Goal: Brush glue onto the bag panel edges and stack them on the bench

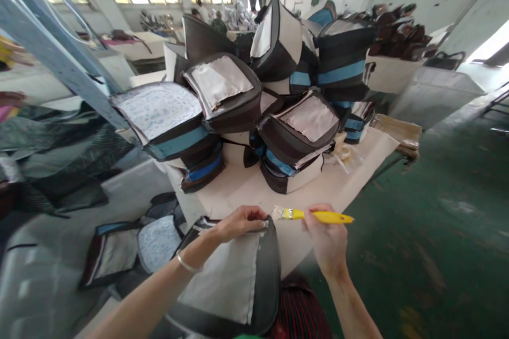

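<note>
In my right hand (328,238) is a paintbrush (328,216) with a yellow handle, its pale bristles pointing left. The bristle tip lies close to the upper right corner of a dark bag piece (268,275); whether it touches cannot be made out. A light grey fabric panel (226,275) covers much of that piece, which rests at the table's near edge in front of my body. My left hand (244,221), with a bangle on its wrist, pinches the top edge of the piece near the same corner.
Stacked black bag pieces with blue bands (302,122) fill the table (238,190) beyond my hands. To the left, a grey bin (43,254) holds more pieces. A blue metal post (59,37) rises at left. Green floor (417,233) lies right. People work far behind.
</note>
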Demonstrator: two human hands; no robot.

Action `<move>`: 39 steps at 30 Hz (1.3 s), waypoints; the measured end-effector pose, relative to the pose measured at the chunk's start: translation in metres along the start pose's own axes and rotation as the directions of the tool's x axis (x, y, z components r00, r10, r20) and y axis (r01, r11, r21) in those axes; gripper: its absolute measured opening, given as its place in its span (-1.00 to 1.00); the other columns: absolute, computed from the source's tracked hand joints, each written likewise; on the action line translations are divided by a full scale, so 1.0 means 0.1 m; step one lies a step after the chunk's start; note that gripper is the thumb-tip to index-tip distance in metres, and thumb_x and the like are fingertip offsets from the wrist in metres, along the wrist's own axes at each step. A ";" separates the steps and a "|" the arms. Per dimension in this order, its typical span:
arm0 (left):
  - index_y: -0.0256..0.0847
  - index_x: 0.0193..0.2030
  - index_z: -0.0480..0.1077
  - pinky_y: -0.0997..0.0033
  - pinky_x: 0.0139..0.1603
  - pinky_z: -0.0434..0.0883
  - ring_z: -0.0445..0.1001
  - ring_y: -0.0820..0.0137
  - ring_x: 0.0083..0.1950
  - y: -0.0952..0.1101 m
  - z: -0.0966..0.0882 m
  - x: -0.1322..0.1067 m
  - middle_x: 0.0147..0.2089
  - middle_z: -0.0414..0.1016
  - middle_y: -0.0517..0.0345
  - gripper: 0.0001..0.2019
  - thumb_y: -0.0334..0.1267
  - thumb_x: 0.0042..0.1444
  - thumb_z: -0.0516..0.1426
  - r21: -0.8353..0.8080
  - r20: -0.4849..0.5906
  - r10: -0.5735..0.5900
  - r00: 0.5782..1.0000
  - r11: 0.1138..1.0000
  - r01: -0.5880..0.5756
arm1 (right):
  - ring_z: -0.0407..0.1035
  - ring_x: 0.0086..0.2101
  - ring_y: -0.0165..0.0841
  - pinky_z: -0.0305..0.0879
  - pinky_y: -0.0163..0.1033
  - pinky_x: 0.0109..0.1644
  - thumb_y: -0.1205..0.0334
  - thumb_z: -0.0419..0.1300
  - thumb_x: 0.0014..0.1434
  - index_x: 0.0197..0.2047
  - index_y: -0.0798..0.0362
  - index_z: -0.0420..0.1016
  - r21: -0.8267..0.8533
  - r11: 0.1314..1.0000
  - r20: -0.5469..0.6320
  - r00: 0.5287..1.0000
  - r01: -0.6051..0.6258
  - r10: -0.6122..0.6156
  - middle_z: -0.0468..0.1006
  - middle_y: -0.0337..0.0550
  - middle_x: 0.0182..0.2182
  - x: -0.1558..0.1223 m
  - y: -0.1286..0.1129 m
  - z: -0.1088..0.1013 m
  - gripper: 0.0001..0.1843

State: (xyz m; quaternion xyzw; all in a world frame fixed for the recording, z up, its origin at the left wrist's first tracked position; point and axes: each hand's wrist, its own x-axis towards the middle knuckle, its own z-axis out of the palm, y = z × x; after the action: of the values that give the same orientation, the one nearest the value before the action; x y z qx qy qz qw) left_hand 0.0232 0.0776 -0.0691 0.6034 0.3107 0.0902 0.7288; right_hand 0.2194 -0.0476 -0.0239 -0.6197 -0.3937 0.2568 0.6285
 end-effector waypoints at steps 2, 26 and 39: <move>-0.31 -0.20 0.49 0.50 -0.40 0.14 0.26 0.50 -0.43 0.01 -0.04 -0.06 -0.42 0.42 0.22 -0.66 -0.05 0.03 0.26 0.020 -0.045 -0.015 0.999 1.000 0.016 | 0.30 -0.56 -0.41 0.21 -0.34 -0.47 0.11 0.17 0.27 -0.28 0.03 0.36 -0.083 0.995 0.069 0.997 0.050 -0.044 0.39 -0.33 -0.57 -0.01 -0.06 0.09 -0.82; -0.21 -0.44 0.37 0.46 -0.48 0.08 0.22 0.44 -0.48 0.11 0.30 -0.28 -0.56 0.26 0.31 -0.71 -0.04 -0.11 0.28 0.269 -0.506 -0.035 0.862 0.943 0.196 | 0.23 -0.58 -0.43 0.14 -0.34 -0.49 0.09 0.20 0.23 -0.28 0.03 0.33 0.058 0.994 0.173 0.982 -0.088 0.077 0.33 -0.36 -0.62 0.14 0.09 0.20 -0.80; -0.25 -0.14 0.50 0.43 -0.22 0.33 0.43 0.32 -0.27 -0.05 0.45 -0.58 -0.30 0.53 0.12 -0.63 -0.22 -0.14 0.34 -0.257 -0.392 -0.058 0.918 0.965 -0.048 | 0.16 -0.61 -0.43 0.08 -0.33 -0.52 0.09 0.24 0.14 -0.34 0.05 0.33 0.185 0.958 0.317 0.936 -0.217 0.151 0.25 -0.40 -0.65 0.15 0.54 0.47 -0.78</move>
State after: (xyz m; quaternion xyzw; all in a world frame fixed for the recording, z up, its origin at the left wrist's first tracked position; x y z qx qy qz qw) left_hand 0.0013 0.0098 -0.0504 0.4706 0.4385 0.2486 0.7242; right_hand 0.1982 -0.0029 -0.0777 -0.5354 -0.3938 0.4471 0.5987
